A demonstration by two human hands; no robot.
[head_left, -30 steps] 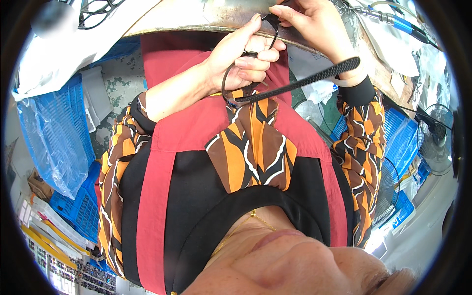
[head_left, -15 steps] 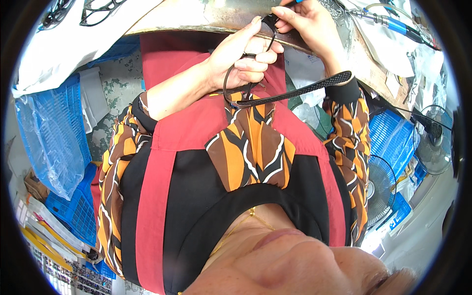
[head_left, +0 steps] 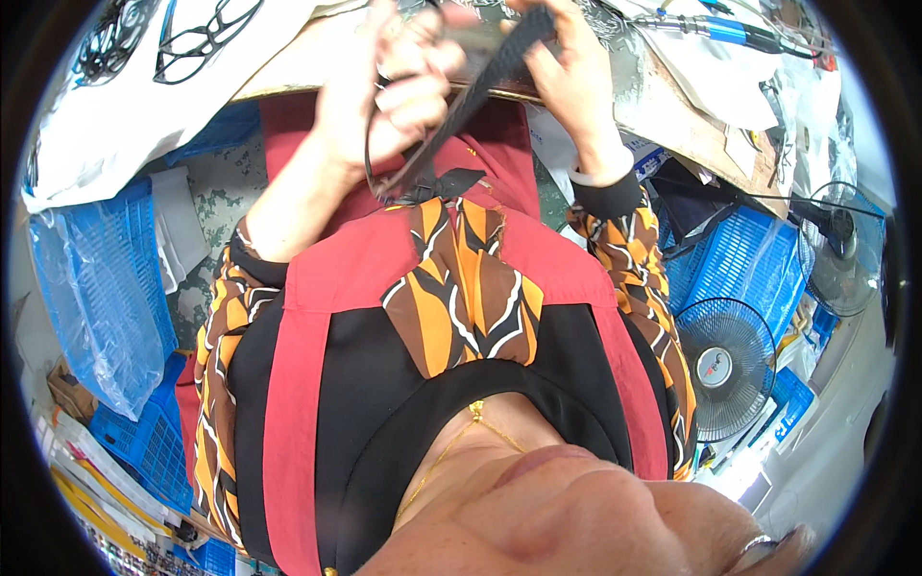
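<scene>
At 9 o'clock a blue lattice-sided plastic crate has a crinkled, clear plastic bag over it; what else it contains cannot be told. Another blue crate sits at 3 o'clock, with a round wire-caged fan just below it.

Between 10 and 11 o'clock, thin-rimmed black spectacle frames lie on a smooth white sheet.

At 12 o'clock, before the worn-edged counter, the black eyeglass frame is up in the hands, its broad, textured temple slanting from 1 o'clock toward 11. The left hand, blurred, has its grip curled closed around the frame. The right hand is by the temple's upper end, its grip partly hidden; whether it pinches anything cannot be told.
</scene>
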